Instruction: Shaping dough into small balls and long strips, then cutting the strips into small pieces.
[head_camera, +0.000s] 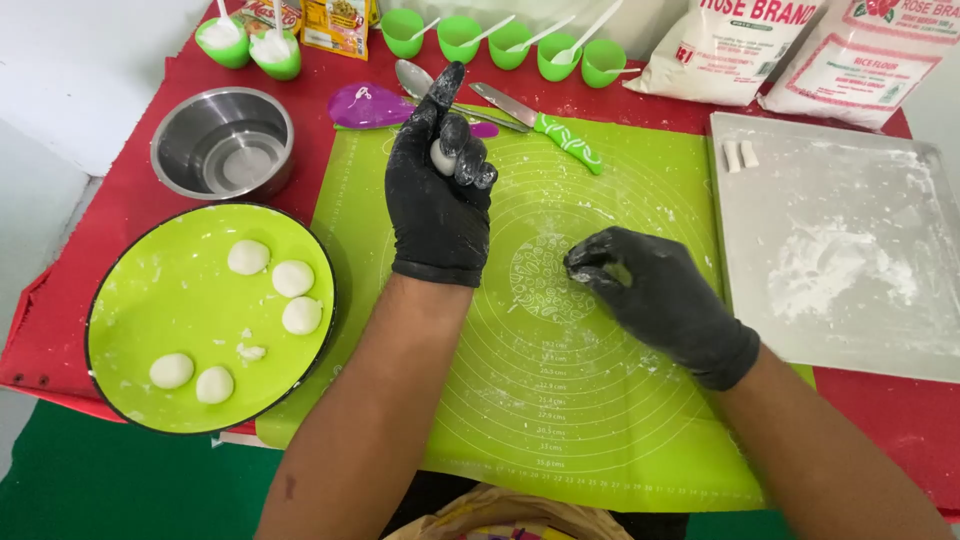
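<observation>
A small white lump of dough (443, 156) sits in my left hand (440, 195), raised over the far left part of the green silicone mat (600, 400); my gloved fingers (470, 160) curl round it and press it against the palm, while the forefinger sticks straight up, dusted white; my right hand (655, 295) rests low on the mat to the right of centre, thumb and forefinger tips pinched together with nothing I can make out between them, the other fingers folded under; both hands wear black gloves.

Left of the mat lies a round green plate (130, 300) with a dark rim, holding five white dough balls (293, 278) and a small scrap; beyond it stands a steel bowl (222, 142); at the far edge of the mat lie a purple scoop (365, 107), a metal spoon (412, 77) and a knife with a green patterned handle (568, 140); further back stands a row of small green cups (510, 42) with white spoons; to the right sits a floured metal tray (850, 200), with two white bags (790, 45) beyond it; all of it rests on a red table (900, 410).
</observation>
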